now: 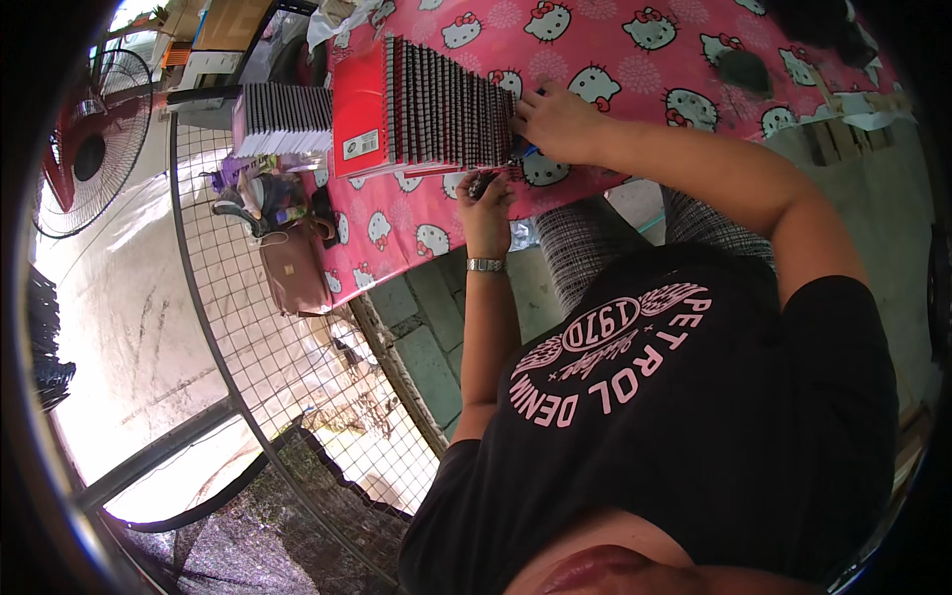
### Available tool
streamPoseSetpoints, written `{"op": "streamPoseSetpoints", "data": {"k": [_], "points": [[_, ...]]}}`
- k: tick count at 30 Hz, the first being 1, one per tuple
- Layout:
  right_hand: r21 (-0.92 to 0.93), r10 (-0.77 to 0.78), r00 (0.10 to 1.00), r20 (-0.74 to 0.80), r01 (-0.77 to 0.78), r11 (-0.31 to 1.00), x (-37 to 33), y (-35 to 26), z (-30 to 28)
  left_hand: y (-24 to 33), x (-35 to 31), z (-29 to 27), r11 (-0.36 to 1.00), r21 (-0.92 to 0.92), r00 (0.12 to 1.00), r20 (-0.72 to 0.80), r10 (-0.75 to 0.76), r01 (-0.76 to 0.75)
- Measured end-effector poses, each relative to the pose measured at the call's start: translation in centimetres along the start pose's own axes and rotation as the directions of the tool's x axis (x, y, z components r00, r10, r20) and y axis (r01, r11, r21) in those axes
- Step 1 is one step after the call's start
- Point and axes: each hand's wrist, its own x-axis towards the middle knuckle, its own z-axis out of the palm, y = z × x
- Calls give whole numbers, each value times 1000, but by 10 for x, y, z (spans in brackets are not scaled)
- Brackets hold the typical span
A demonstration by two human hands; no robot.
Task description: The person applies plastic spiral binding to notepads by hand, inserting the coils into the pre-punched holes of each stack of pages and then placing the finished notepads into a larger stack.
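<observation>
A long row of red spiral notebooks (pixel 359 104) with black coils stands on the pink table. My right hand (pixel 557 123) is at the right end of this row, fingers bent and drawn together against the last notebooks. Whatever they grip is hidden, though a bit of blue shows just under them. My left hand (pixel 486 210), with a metal-band watch (pixel 486 265) on its wrist, is below the row's near edge at the table's front. Its fingers are closed around a small dark thing (pixel 482 185), too small to name.
Another stack of spiral notebooks (pixel 288 119) with white pages lies farther left. A brown bag (pixel 294 273) hangs at the table's left corner, below a cluttered pile (pixel 260 198). Beyond are a wire mesh panel (pixel 288 347) and a red fan (pixel 94 139). The tablecloth (pixel 615 50) is patterned pink.
</observation>
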Motion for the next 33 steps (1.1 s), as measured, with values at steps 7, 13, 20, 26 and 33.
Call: {"op": "streamPoseSetpoints", "data": {"k": [7, 13, 20, 26, 33], "points": [[154, 126, 843, 523, -239, 959, 10, -5, -6, -19, 9, -5, 995, -94, 998, -51, -44, 39], [5, 10, 983, 183, -12, 1000, -9, 6, 1, -21, 8, 6, 968, -241, 996, -37, -86, 75], [133, 104, 715, 691, -267, 955, 11, -6, -9, -22, 11, 8, 980, -162, 992, -25, -124, 118], [-1, 133, 875, 466, -150, 989, -2, -9, -5, -19, 7, 11, 969, -202, 986, -53, -155, 142], [-107, 138, 883, 449, -100, 989, 1, -10, -10, -40, 14, -2, 994, 108, 996, 89, 15, -25]]}}
